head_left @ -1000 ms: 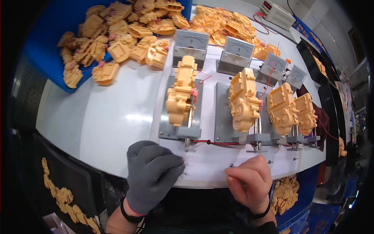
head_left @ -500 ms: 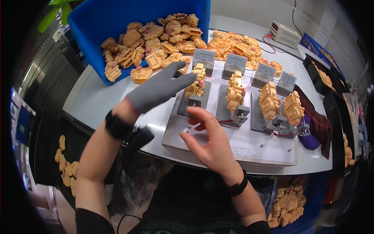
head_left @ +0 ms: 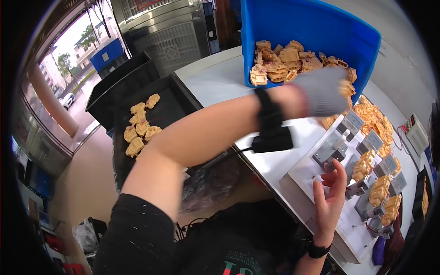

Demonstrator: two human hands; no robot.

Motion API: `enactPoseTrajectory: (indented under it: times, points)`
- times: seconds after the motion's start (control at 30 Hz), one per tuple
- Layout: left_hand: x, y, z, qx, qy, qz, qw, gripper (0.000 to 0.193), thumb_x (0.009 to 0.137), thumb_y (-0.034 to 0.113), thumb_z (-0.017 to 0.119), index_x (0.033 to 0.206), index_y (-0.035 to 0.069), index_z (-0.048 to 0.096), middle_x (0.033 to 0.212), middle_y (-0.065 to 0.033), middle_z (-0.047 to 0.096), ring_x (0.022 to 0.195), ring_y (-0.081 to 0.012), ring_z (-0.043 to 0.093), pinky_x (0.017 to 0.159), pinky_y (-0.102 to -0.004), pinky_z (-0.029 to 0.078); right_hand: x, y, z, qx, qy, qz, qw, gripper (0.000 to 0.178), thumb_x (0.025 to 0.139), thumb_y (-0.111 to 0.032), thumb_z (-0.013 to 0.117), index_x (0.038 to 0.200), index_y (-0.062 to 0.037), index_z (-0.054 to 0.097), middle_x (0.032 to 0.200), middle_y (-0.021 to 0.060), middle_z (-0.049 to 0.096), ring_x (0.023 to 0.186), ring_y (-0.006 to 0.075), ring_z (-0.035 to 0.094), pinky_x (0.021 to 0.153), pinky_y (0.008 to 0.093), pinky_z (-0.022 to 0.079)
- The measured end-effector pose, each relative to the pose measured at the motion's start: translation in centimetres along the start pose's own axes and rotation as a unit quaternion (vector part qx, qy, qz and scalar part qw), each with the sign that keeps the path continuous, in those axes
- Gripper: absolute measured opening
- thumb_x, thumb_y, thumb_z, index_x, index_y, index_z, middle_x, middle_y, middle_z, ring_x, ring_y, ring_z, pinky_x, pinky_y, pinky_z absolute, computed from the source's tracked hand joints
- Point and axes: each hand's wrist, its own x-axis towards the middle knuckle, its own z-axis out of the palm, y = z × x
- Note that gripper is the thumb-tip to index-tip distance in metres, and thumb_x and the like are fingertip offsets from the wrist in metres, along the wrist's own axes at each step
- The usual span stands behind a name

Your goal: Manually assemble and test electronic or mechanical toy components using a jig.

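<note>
My left hand (head_left: 324, 91), in a grey glove and smeared by motion, is raised in front of the blue bin. It is closed on a yellow plastic gearbox (head_left: 346, 88), mostly hidden by the glove. My bare right hand (head_left: 331, 197) is beside the nearest grey test fixture (head_left: 338, 149), its thumb and fingers apart and holding nothing. That fixture carries no gearbox. Farther right, yellow gearboxes stand upright on the other fixtures, one gearbox (head_left: 364, 166) just past my right hand. Small grey meters (head_left: 354, 120) stand behind the fixtures.
A blue bin (head_left: 316, 23) of gearboxes stands at the back, with a loose pile (head_left: 373, 119) beside it. Left of the white table (head_left: 211, 82) is a black tray (head_left: 174, 98) with several gearboxes. A power supply (head_left: 416, 133) sits far right.
My view has turned left. The gearbox on the first fixture has come off and is in my left hand, which has lifted away from it. My right hand stays near that fixture.
</note>
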Motion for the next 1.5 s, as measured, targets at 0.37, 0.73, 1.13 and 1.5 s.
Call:
enactPoseTrajectory:
  times: [0.37, 0.73, 1.13, 1.5]
  points:
    - [-36.0, -49.4, -18.0, 0.081, 0.265, -0.537, 0.797, 0.062, 0.083, 0.021, 0.064, 0.139, -0.001, 0.048, 0.135, -0.0259, 0.056, 0.131, -0.038, 0.05, 0.108, -0.0413, 0.039, -0.5, -1.4, -0.6, -0.069, 0.01, -0.084, 0.994, 0.065, 0.082, -0.009, 0.075, 0.14, -0.0041, 0.047, 0.122, 0.0152, 0.059, 0.101, 0.0267, 0.059, 0.087, 0.0355, 0.05]
    - [-14.3, -7.9, 4.8, 0.059, 0.096, 0.062, 0.992, 0.051, 0.083, 0.001, 0.066, 0.132, 0.007, 0.057, 0.136, -0.015, 0.054, 0.128, -0.0296, 0.049, 0.108, -0.0403, 0.04, -3.5, -1.3, -6.6, -0.331, 0.036, -0.011, 0.943, 0.024, 0.083, -0.004, 0.072, 0.106, -0.003, 0.065, 0.097, 0.0124, 0.061, 0.091, 0.0313, 0.059, 0.08, 0.0395, 0.048]
    - [-14.4, -3.8, 14.3, -0.008, 0.067, 0.182, 0.981, 0.018, 0.092, 0.02, 0.056, 0.102, 0.007, 0.063, 0.103, -0.0132, 0.064, 0.102, -0.0356, 0.059, 0.104, -0.0559, 0.04, -2.3, -0.3, -6.7, -0.338, 0.012, -0.015, 0.941, 0.014, 0.08, -0.009, 0.075, 0.089, -0.0062, 0.065, 0.082, 0.0072, 0.058, 0.077, 0.0266, 0.058, 0.07, 0.0375, 0.046]
    - [-16.0, -6.7, 14.5, 0.035, 0.053, 0.187, 0.98, 0.031, 0.099, 0.022, 0.041, 0.106, -0.002, 0.06, 0.107, -0.0193, 0.061, 0.104, -0.0393, 0.057, 0.102, -0.0622, 0.042, -2.6, -0.3, -6.3, -0.308, 0.037, -0.012, 0.951, 0.016, 0.082, -0.012, 0.076, 0.093, -0.0078, 0.065, 0.082, 0.0018, 0.055, 0.074, 0.021, 0.055, 0.065, 0.0334, 0.044]
